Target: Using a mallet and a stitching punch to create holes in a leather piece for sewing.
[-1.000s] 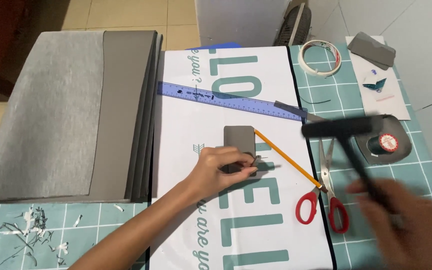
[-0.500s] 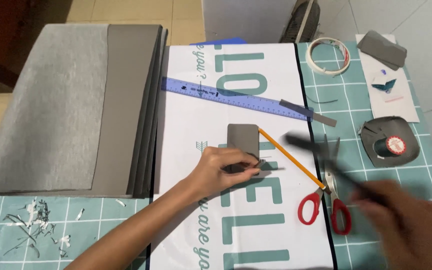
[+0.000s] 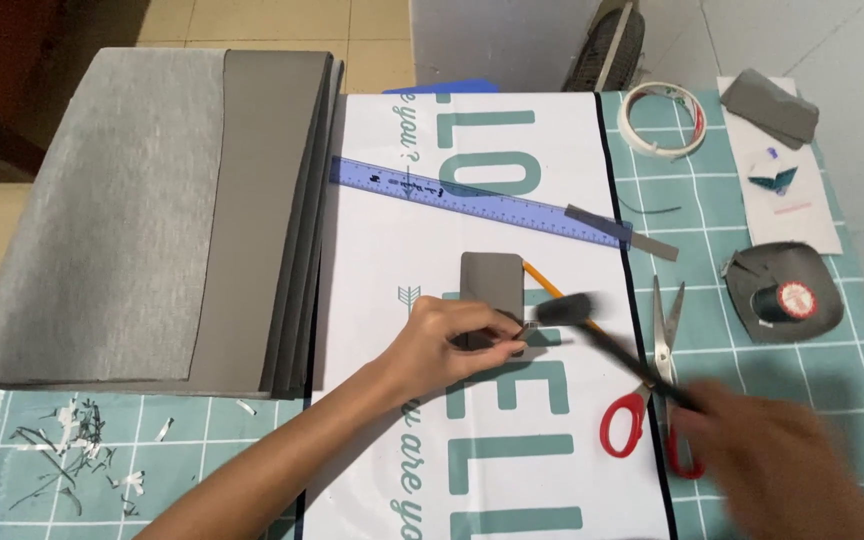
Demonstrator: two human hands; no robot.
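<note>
Your left hand [image 3: 452, 340] pins the small grey rectangular piece [image 3: 492, 285] flat on the white printed sheet [image 3: 392, 200]; fingers [image 3: 497, 325] look pinched narrow on a tiny metal bit at the piece's lower right edge, probably to keep it upright under the strike

Your right hand [image 3: 782, 470] is motion-blurred, fingers wrapped around the handle of a black mallet [image 3: 592, 325]. Mallet head sits just beside the pinched spot, right of the piece, over the pencil [image 3: 547, 285]

Piece lies mid-sheet, below the blue ruler [image 3: 482, 200], so there's a flat backing under it

Red-handled scissors [image 3: 652, 400] lie just right of the sheet edge on the teal cutting mat [image 3: 832, 370], close to the right hand. Thread spool on a grey scrap [image 3: 787, 300] and tape roll [image 3: 662, 118] are parked further right, well apart from the strike zone. Stack of grey sheets [image 3: 162, 210] lies on the left of the desk, trimmings [image 3: 62, 450] below it
</note>
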